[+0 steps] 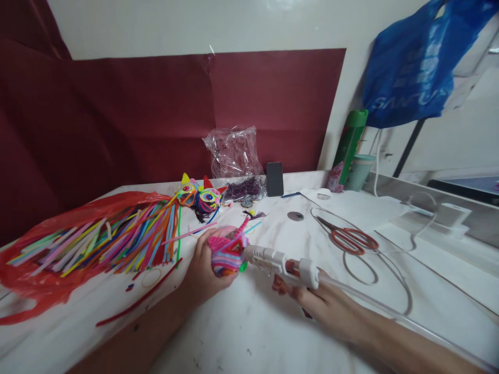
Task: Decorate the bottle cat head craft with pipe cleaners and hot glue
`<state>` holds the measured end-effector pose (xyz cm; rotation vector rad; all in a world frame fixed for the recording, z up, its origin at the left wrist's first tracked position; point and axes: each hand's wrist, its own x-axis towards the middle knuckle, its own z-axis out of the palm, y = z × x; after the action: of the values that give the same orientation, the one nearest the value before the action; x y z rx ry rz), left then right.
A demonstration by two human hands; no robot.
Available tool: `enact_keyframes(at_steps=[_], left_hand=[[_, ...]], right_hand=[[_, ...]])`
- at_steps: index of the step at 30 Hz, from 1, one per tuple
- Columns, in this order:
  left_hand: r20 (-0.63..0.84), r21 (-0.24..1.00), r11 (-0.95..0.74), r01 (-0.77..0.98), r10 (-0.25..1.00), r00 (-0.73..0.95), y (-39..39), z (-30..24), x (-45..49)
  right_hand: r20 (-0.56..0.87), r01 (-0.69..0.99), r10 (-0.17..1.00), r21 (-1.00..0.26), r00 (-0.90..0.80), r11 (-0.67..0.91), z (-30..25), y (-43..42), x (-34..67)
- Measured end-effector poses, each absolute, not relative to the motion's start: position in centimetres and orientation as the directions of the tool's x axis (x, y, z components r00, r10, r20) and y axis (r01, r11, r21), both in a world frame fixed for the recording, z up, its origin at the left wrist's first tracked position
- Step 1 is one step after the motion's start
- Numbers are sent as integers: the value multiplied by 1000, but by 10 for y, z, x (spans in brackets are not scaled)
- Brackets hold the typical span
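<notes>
White glossy wall: a pale glare spot is showing at the top edge
Dark red paper sheet: sinking into dimness toward the left
Crinkled clear plastic bag: catching small glints
Blue printed plastic bag: shining in whitish streaks
White plastic glue gun: fine detail is looking soft
Outer edges: wide-angle distortion is stretching shapes

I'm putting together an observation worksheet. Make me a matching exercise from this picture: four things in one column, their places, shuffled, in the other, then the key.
Things
1. Glue gun
2. Pink striped ball
3. Scissors
4. Blue bag

Places
A. Lying on the white tabletop
B. Hanging at the upper right
C. In the left hand
D. In the right hand

Right pairs: 1-D, 2-C, 3-A, 4-B
</notes>
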<state>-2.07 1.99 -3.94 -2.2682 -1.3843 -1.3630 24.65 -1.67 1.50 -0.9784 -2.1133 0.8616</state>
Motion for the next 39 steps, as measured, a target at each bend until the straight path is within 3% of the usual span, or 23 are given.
enact_keyframes(at_steps=[18,39], left_hand=[[794,251,-561,789,585,164,18,-36,-19],[762,274,-536,799,628,159,19,-38,-20]], right_hand=[[263,433,828,-752,-495,497,18,-18,245],[237,443,859,-776,-455,449,12,-17,247]])
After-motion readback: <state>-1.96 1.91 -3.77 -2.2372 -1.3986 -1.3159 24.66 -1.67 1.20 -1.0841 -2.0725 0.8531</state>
